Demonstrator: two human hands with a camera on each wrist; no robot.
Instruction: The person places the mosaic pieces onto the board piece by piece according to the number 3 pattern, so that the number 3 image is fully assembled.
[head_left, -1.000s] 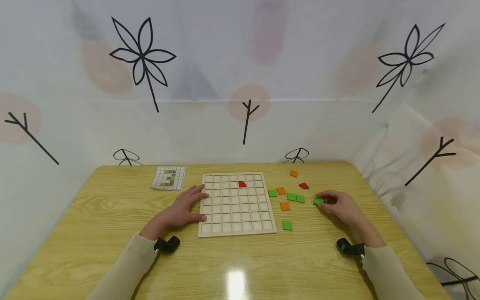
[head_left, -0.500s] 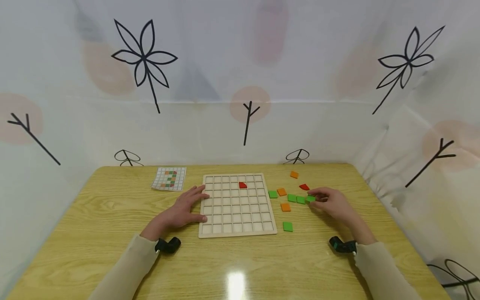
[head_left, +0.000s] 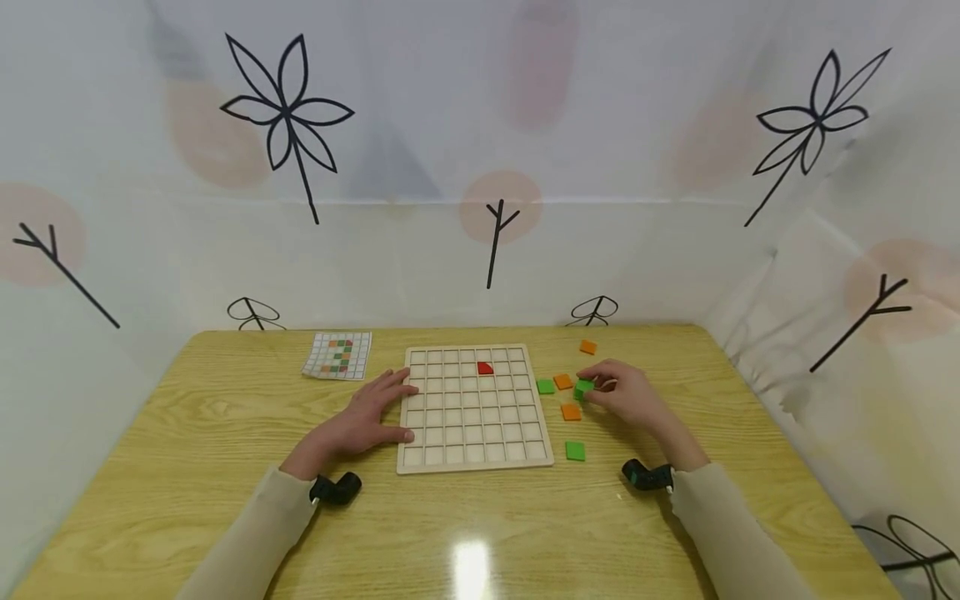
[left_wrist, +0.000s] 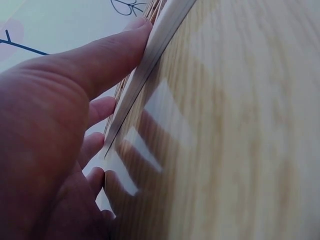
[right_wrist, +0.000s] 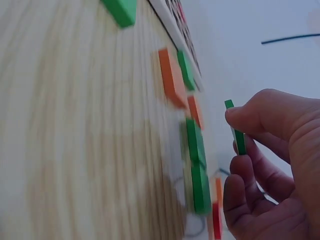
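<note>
One thin, square, bright-green tile (right_wrist: 240, 142) is pinched between the thumb and fingers of the right hand (head_left: 621, 393), raised off the pale wood-grain worktop (head_left: 420, 517) to the right of a pale wooden grid board (head_left: 454, 414). It looks light and stiff, probably painted wood, so a fingertip pinch should carry it easily. Its smooth surface may slip a little, but it hardly seems fragile. Opposite edges are likely the best hold, leaving the flat underside free.

The left hand (head_left: 367, 421) is spread, fingers extended, resting at the board's left rim; both hands are bare.

Which edges or faces the right fingertips press is hard to make out. From the head, that hand and its tile mask two flat green tiles (right_wrist: 195, 142) lying in a row; the right wrist view reveals them, plus a partly covered red piece (right_wrist: 216, 220). Another green block (right_wrist: 121, 10) is cut off at that view's top. The left wrist view catches the board edge-on, hiding its cells, and the white printed grid card (head_left: 337, 356) is too small to read closely.
</note>
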